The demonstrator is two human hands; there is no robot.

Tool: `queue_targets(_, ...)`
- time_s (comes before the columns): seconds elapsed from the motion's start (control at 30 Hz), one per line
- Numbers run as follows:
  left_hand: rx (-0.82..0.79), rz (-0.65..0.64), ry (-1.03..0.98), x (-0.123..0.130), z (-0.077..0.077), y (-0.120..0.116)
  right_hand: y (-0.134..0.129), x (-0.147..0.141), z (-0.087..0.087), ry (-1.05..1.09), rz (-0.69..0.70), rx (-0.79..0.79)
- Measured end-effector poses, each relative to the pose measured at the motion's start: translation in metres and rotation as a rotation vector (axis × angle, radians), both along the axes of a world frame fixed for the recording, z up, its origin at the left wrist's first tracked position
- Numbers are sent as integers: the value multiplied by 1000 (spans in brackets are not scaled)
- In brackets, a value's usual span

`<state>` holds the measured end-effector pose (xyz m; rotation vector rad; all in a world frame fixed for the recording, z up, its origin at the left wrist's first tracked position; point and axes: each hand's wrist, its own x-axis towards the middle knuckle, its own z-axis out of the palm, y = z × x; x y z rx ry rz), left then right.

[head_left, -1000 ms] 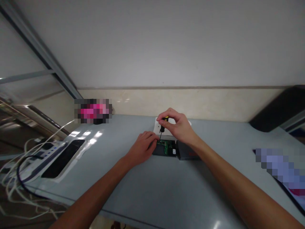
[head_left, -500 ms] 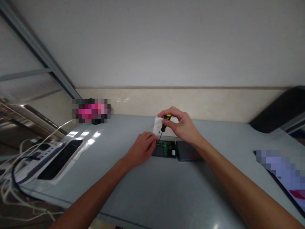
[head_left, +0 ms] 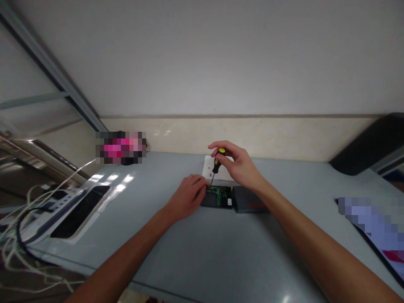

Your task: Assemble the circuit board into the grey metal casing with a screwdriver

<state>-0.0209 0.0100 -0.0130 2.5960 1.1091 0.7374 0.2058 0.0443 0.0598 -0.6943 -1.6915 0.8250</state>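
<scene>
My right hand [head_left: 241, 164] pinches a screwdriver [head_left: 217, 162] with a black and yellow handle, its forefinger stretched out past the handle. The shaft slants down to the upper left part of a green circuit board [head_left: 219, 195], which sits in a dark open casing [head_left: 210, 201]. My left hand [head_left: 189, 195] grips the left end of that casing, fingertips close to the screwdriver tip. Against the casing's right side lies a dark grey cover [head_left: 249, 200], partly behind my right forearm. Behind them is a white sheet [head_left: 207, 168] with small dark specks on it.
At the left stand a power strip [head_left: 63, 206] with tangled cables and a black phone [head_left: 80, 212]. A blurred pink and black object [head_left: 121, 147] rests near the wall. To the right are a dark cylinder [head_left: 360, 147] and a pixelated screen [head_left: 375, 227].
The fingers of my right hand have shifted on the screwdriver handle, with the forefinger now raised and more of the yellow end showing. My left hand and the casing stay put.
</scene>
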Motion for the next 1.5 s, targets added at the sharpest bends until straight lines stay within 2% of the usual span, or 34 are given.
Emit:
queue_targets(0.17, -5, 1, 0, 0, 0, -1, -3, -2, -2, 8, 58, -46)
queue_targets(0.3, -1, -1, -2, 0, 1, -2, -2, -4, -4, 62, -22, 18)
queue_targets(0.4, 4, 1, 4, -1, 1, -1, 0, -1, -3, 4, -65, 38)
queue_targets(0.63, 11, 9, 9, 1, 1, -1, -1, -3, -7, 40, 54, -37)
queue_targets(0.83, 9, 5, -4, 1, 1, -2, -1, -7, -8, 42, -63, 84)
queue_targets(1.07, 0, -1, -4, 1, 2, -1, 4, -3, -9, 55, 91, -54)
queue_targets(1.27, -3, 4, -3, 2, 3, -2, 1, -4, -7, 68, 3, -10)
queue_targets(1.5, 5, 8, 7, 1, 3, -1, -1, -4, 0, 28, 141, -90)
